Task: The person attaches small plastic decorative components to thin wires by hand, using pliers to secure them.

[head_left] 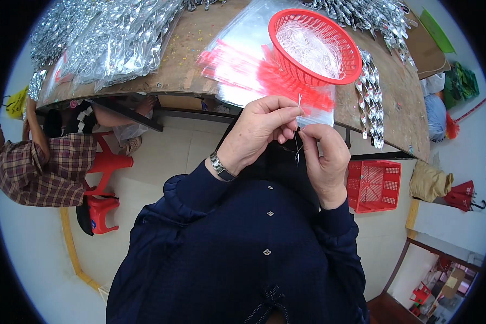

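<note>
Just past the table's front edge, my left hand (267,127) is closed in a pinch on a thin white cord (300,99), whose ends stick up above the fingertips. My right hand (328,156) faces it from the right, its thumb and forefinger also pinching the cord. Between the hands the cord runs down to a small shiny piece (297,157), too small to make out. Beyond my hands, a red plastic basket (313,80) holds a heap of white cords (310,46). It rests on clear plastic bags (237,59) with red ends.
Silver twisted strips (369,100) hang over the table edge at right; bagged silver ones (119,48) pile up at left. A red crate (373,183) stands on the floor under the table. At far left a person in a checked shirt (43,175) sits by red stools (105,162).
</note>
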A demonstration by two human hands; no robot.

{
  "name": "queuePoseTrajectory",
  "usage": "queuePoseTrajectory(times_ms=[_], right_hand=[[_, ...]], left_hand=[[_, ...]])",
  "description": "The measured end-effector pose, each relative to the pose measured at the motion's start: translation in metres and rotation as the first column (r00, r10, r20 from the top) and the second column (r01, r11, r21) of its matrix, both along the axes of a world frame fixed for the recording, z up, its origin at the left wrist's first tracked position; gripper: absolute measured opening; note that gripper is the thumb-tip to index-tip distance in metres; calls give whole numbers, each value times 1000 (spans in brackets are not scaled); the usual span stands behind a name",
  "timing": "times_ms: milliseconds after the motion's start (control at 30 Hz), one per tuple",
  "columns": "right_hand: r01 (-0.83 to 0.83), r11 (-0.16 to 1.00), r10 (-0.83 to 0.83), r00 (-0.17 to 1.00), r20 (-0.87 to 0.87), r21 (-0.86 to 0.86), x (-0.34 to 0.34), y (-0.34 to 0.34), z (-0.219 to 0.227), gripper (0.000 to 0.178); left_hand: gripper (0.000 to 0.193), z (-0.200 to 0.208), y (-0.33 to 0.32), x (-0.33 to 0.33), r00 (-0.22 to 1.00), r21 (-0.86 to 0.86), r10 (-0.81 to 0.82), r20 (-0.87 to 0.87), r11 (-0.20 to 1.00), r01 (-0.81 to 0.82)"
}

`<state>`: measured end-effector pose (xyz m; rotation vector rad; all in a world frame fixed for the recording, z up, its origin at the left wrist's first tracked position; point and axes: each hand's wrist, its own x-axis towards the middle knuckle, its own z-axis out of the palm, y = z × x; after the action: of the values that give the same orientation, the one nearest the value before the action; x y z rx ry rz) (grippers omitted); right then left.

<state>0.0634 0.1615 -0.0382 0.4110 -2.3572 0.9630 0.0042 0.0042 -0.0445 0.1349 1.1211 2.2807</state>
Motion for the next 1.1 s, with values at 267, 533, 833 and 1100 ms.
queuePoseTrajectory(times_ms=[267, 533, 833, 1100], right_hand=[[-2, 1000, 2, 1000, 9, -14, 1, 0, -1, 10], [19, 971, 41, 968, 247, -236, 3, 8, 13, 12], [-72, 997, 61, 948, 313, 25, -9, 18, 65, 21], [-172, 957, 97, 949, 300, 233, -19, 21, 90, 15]], left_hand=[[9, 0, 0, 1, 998, -55, 9, -57, 998, -12], [12, 2, 0, 3, 961, -183, 10, -275, 981, -63], [11, 9, 7, 4, 799, -311, -23, -601, 927, -208], [10, 24, 8, 5, 696, -330, -45, -716, 901, -281]])
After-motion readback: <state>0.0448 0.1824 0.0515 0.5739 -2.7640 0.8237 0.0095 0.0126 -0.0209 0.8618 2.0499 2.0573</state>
